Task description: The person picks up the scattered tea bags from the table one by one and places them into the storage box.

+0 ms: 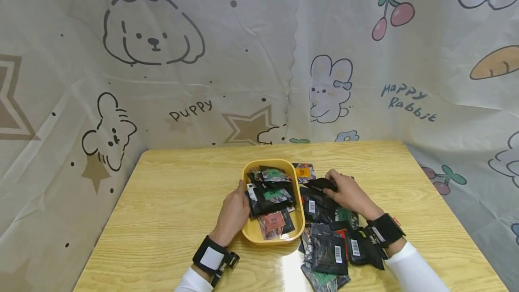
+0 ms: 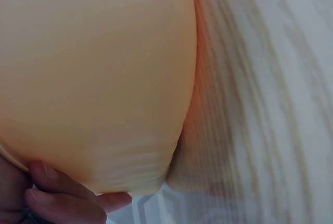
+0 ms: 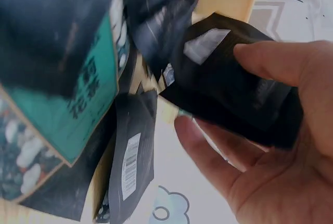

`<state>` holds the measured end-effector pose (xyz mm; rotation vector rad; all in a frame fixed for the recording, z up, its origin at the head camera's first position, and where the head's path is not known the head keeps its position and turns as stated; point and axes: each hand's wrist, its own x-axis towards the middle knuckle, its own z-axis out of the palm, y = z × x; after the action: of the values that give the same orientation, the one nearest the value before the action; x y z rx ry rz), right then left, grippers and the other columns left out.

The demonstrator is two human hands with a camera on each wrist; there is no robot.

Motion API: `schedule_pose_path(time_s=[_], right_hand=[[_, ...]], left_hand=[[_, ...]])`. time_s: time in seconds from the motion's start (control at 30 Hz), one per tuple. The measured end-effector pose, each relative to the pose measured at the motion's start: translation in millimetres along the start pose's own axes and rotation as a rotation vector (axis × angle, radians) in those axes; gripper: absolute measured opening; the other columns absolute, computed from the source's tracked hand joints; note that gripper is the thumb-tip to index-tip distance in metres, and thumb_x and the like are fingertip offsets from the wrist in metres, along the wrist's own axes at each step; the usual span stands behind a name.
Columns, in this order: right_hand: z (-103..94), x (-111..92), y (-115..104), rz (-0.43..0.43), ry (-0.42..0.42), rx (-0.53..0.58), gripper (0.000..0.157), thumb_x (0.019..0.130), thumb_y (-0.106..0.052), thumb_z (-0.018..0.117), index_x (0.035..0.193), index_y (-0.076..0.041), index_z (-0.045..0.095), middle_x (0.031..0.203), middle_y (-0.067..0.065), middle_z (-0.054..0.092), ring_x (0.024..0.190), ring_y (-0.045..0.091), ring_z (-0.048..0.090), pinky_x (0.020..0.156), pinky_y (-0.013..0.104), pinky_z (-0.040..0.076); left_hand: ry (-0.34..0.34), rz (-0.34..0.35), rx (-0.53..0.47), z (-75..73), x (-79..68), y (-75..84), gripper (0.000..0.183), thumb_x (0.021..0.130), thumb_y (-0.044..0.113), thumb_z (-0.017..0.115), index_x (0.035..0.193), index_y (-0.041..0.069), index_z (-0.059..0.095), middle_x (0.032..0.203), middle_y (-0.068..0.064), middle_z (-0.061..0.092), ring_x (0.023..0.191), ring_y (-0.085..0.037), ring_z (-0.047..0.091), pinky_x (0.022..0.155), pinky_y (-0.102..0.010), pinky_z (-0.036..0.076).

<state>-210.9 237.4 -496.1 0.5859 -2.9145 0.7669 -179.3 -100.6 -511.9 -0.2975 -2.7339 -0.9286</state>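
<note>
A yellow plastic bin [image 1: 252, 233] stands mid-table with several black packets [image 1: 271, 195] and a packet with a pink label [image 1: 274, 224] inside. My left hand [image 1: 234, 208] grips its left side. The left wrist view shows the bin's smooth outer wall [image 2: 104, 78] with fingers [image 2: 67, 198] at its edge. Right of the bin, my right hand [image 1: 344, 191] pinches a black packet [image 1: 322, 184] between thumb and fingers. Up close in the right wrist view, this packet [image 3: 234, 88] has a pale label and lies between the thumb and the fingers [image 3: 208, 156].
A loose pile of packets [image 1: 329, 251] spreads along the bin's right side toward the front, some with barcodes, some with green labels. An orange-labelled packet [image 1: 304, 172] lies behind. The wooden table [image 1: 170, 197] meets a printed cloth [image 1: 243, 80] at the back.
</note>
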Motion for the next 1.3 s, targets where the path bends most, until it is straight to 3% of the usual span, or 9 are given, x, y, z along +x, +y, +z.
schedule_pose_path(time_s=[0.2, 0.37, 0.47, 0.63, 0.8, 0.87, 1.03, 1.1, 1.3], right_hand=[[-5.1, -1, -9, -0.024, -0.006, 0.031, 0.042, 0.095, -0.027, 0.051, 0.132, -0.01, 0.042, 0.079, 0.002, 0.059, 0.063, 0.012, 0.055, 0.062, 0.038, 0.047], [-10.4, 0, -20, -0.153, 0.055, 0.072, 0.035, 0.1, -0.029, 0.039, 0.129, -0.012, 0.051, 0.08, 0.005, 0.062, 0.066, 0.015, 0.056, 0.066, 0.04, 0.048], [-13.1, 3, -27, -0.209, 0.081, 0.065, 0.034, 0.1, -0.026, 0.039, 0.128, -0.01, 0.053, 0.077, 0.0, 0.06, 0.062, 0.01, 0.052, 0.065, 0.037, 0.047], [-18.9, 13, -41, -0.28, 0.132, 0.024, 0.033, 0.1, -0.019, 0.04, 0.131, -0.013, 0.05, 0.061, -0.007, 0.041, 0.045, 0.007, 0.029, 0.053, 0.032, 0.038], [-26.7, 31, -63, -0.363, 0.207, 0.026, 0.033, 0.099, -0.017, 0.04, 0.131, -0.015, 0.05, 0.092, 0.004, 0.064, 0.051, 0.005, 0.042, 0.056, 0.031, 0.042], [-27.9, 41, -73, -0.412, 0.243, 0.024, 0.033, 0.099, -0.015, 0.04, 0.131, -0.014, 0.05, 0.109, 0.008, 0.063, 0.063, 0.007, 0.053, 0.062, 0.033, 0.047], [-22.3, 65, -97, -0.53, 0.342, -0.001, 0.033, 0.098, -0.011, 0.041, 0.13, -0.01, 0.05, 0.118, 0.011, 0.06, 0.095, 0.019, 0.059, 0.077, 0.039, 0.05], [-17.4, 71, -104, -0.556, 0.292, 0.011, 0.035, 0.099, -0.016, 0.042, 0.133, -0.012, 0.047, 0.125, 0.01, 0.055, 0.107, 0.02, 0.053, 0.083, 0.041, 0.048], [-5.5, 70, -112, -0.494, -0.039, 0.025, 0.057, 0.095, -0.047, 0.042, 0.145, -0.023, 0.027, 0.149, 0.001, 0.025, 0.131, 0.02, 0.026, 0.101, 0.05, 0.03]], left_hand=[[-0.018, -0.017, -0.018, -1.4, -0.4, 0.5, 0.045, 0.093, 0.005, 0.043, 0.136, -0.008, 0.033, 0.106, -0.022, 0.06, 0.064, -0.011, 0.05, 0.051, -0.028, 0.044], [-0.019, -0.025, -0.029, -2.0, -0.4, 1.8, 0.046, 0.093, 0.005, 0.044, 0.136, -0.008, 0.034, 0.114, -0.023, 0.058, 0.069, -0.011, 0.052, 0.054, -0.027, 0.045], [-0.018, -0.028, -0.037, -2.6, -0.5, 1.9, 0.046, 0.093, 0.004, 0.045, 0.136, -0.008, 0.033, 0.115, -0.024, 0.057, 0.069, -0.012, 0.053, 0.053, -0.028, 0.046], [-0.019, -0.033, -0.036, -3.3, -0.8, 1.1, 0.047, 0.092, 0.004, 0.045, 0.136, -0.007, 0.033, 0.113, -0.023, 0.058, 0.067, -0.012, 0.052, 0.051, -0.028, 0.045], [-0.019, -0.029, -0.03, -3.0, -1.7, 1.3, 0.047, 0.092, 0.004, 0.045, 0.137, -0.007, 0.033, 0.112, -0.023, 0.058, 0.072, -0.012, 0.054, 0.056, -0.029, 0.049], [-0.017, -0.026, -0.025, -3.2, -1.5, 1.5, 0.047, 0.092, 0.004, 0.045, 0.137, -0.006, 0.033, 0.113, -0.023, 0.058, 0.075, -0.012, 0.055, 0.059, -0.03, 0.05], [-0.016, -0.026, -0.028, -3.0, -1.5, 1.4, 0.048, 0.091, 0.003, 0.045, 0.136, -0.007, 0.033, 0.111, -0.023, 0.058, 0.073, -0.013, 0.055, 0.057, -0.03, 0.049], [-0.017, -0.023, -0.026, -2.7, -1.7, 1.2, 0.048, 0.091, 0.003, 0.046, 0.136, -0.007, 0.034, 0.111, -0.023, 0.059, 0.074, -0.013, 0.055, 0.057, -0.029, 0.049], [-0.011, 0.003, -0.002, -4.6, -1.2, -0.4, 0.048, 0.09, 0.002, 0.046, 0.136, -0.008, 0.033, 0.1, -0.021, 0.061, 0.07, -0.013, 0.054, 0.056, -0.03, 0.048]])
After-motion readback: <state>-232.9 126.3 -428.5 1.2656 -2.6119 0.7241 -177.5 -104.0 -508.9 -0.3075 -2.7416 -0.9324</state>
